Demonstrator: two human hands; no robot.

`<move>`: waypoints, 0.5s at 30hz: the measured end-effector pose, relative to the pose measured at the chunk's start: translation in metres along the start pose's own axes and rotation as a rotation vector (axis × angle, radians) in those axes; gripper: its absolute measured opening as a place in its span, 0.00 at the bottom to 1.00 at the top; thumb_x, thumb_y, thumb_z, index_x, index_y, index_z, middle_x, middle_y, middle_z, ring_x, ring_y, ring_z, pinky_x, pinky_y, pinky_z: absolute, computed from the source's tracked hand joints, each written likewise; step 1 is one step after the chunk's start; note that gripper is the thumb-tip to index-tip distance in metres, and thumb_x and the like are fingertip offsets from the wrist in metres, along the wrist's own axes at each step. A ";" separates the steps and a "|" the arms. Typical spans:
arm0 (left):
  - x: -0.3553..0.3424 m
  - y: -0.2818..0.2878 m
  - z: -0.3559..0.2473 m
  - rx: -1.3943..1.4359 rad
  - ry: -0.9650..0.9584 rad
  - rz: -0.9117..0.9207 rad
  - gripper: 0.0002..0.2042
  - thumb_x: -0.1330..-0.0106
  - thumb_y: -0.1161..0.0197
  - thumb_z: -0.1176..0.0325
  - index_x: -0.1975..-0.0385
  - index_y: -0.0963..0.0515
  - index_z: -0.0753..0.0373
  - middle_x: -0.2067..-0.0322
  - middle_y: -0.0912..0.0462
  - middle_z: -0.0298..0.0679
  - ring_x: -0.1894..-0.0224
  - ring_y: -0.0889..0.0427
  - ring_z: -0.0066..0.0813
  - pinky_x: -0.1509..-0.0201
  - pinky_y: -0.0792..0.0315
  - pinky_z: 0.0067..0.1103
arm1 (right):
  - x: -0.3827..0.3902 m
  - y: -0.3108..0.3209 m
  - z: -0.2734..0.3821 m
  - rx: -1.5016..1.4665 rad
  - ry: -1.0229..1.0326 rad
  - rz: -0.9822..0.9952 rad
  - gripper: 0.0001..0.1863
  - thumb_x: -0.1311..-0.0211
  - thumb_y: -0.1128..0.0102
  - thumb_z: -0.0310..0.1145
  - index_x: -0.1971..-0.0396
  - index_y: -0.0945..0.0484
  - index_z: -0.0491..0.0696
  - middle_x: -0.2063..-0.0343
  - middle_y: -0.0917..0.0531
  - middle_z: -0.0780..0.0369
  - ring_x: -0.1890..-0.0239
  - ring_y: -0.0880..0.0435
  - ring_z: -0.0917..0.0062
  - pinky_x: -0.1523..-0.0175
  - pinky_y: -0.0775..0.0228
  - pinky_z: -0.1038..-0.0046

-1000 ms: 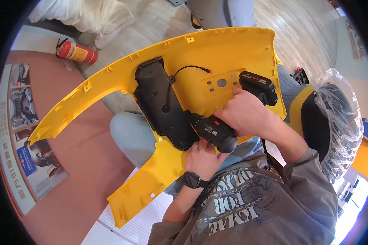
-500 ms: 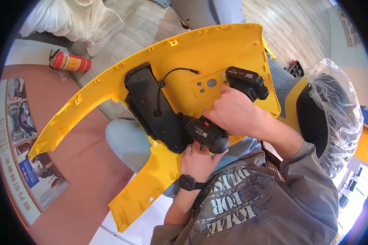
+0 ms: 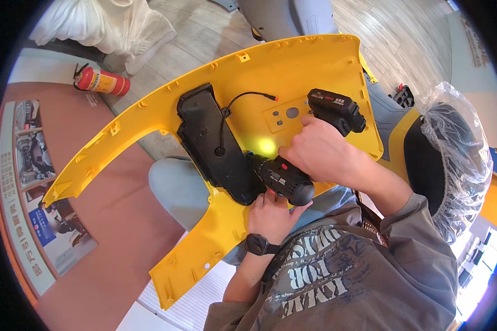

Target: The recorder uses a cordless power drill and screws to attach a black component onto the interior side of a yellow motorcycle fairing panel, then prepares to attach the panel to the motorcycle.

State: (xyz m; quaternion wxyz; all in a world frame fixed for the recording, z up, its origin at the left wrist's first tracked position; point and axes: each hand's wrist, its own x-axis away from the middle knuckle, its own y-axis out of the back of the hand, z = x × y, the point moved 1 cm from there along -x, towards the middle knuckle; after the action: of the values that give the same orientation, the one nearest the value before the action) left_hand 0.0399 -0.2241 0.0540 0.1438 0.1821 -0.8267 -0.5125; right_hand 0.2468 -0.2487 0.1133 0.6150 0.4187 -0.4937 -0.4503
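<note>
A large curved yellow plastic panel lies across my lap with its ribbed inner side up. On it sits a long black plastic housing, from which a thin black cable with a red tip runs. My right hand is wrapped round the handle of a black cordless drill. The drill points left at the housing's near right edge; its tip is hidden. A yellowish light spot glows beside its front. My left hand grips the panel's near edge below the drill, fingers partly covered.
A red fire extinguisher lies at the left by a brown display board. White cloth hangs at the far left. On the right is a black seat under clear plastic. A grey body part stands beyond the panel.
The drill's light has come on and shines on the panel. The panel, housing and both hands appear shifted slightly right in view. Both hands keep their holds.
</note>
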 end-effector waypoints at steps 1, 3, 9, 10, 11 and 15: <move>0.000 0.000 0.000 -0.005 -0.006 0.007 0.27 0.44 0.29 0.36 0.68 0.15 0.58 0.72 0.17 0.43 0.71 0.16 0.46 0.70 0.21 0.36 | 0.000 0.000 0.000 -0.006 0.001 0.001 0.08 0.60 0.32 0.34 0.75 0.18 0.53 0.87 0.20 0.61 0.78 0.17 0.65 0.58 0.32 0.68; 0.000 -0.001 0.001 -0.016 -0.012 0.030 0.27 0.44 0.30 0.36 0.68 0.15 0.59 0.72 0.17 0.44 0.71 0.16 0.46 0.70 0.21 0.36 | 0.001 0.001 -0.001 -0.019 0.004 0.000 0.08 0.61 0.32 0.34 0.75 0.18 0.53 0.86 0.20 0.61 0.78 0.17 0.65 0.57 0.32 0.68; 0.000 0.002 0.000 -0.014 -0.002 0.055 0.28 0.42 0.32 0.35 0.68 0.14 0.60 0.71 0.17 0.45 0.70 0.16 0.45 0.69 0.20 0.34 | 0.000 0.000 -0.004 -0.031 0.002 0.030 0.09 0.62 0.31 0.33 0.76 0.18 0.54 0.86 0.20 0.62 0.77 0.17 0.66 0.56 0.33 0.69; 0.000 0.002 -0.001 -0.003 -0.005 0.043 0.28 0.42 0.31 0.36 0.70 0.15 0.61 0.71 0.18 0.45 0.70 0.16 0.45 0.68 0.21 0.34 | 0.001 0.000 -0.003 -0.031 0.002 0.021 0.09 0.62 0.31 0.34 0.76 0.18 0.54 0.86 0.20 0.62 0.77 0.17 0.66 0.56 0.33 0.69; 0.000 0.003 -0.001 0.003 0.000 0.049 0.27 0.42 0.31 0.37 0.72 0.17 0.61 0.71 0.19 0.44 0.69 0.17 0.45 0.67 0.21 0.34 | 0.001 0.000 -0.003 -0.031 0.003 0.011 0.08 0.62 0.31 0.34 0.76 0.19 0.54 0.86 0.20 0.62 0.77 0.17 0.66 0.56 0.33 0.69; 0.000 0.005 -0.003 -0.016 -0.002 0.042 0.27 0.41 0.31 0.38 0.74 0.18 0.62 0.72 0.20 0.44 0.68 0.17 0.44 0.66 0.21 0.34 | -0.002 0.000 -0.001 0.004 -0.004 0.035 0.08 0.62 0.31 0.34 0.77 0.19 0.54 0.87 0.21 0.63 0.78 0.18 0.66 0.55 0.33 0.69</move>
State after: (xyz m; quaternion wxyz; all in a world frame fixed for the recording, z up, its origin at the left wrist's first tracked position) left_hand 0.0406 -0.2244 0.0599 0.1552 0.1629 -0.8263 -0.5163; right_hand 0.2472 -0.2467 0.1131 0.6211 0.4103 -0.5029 -0.4392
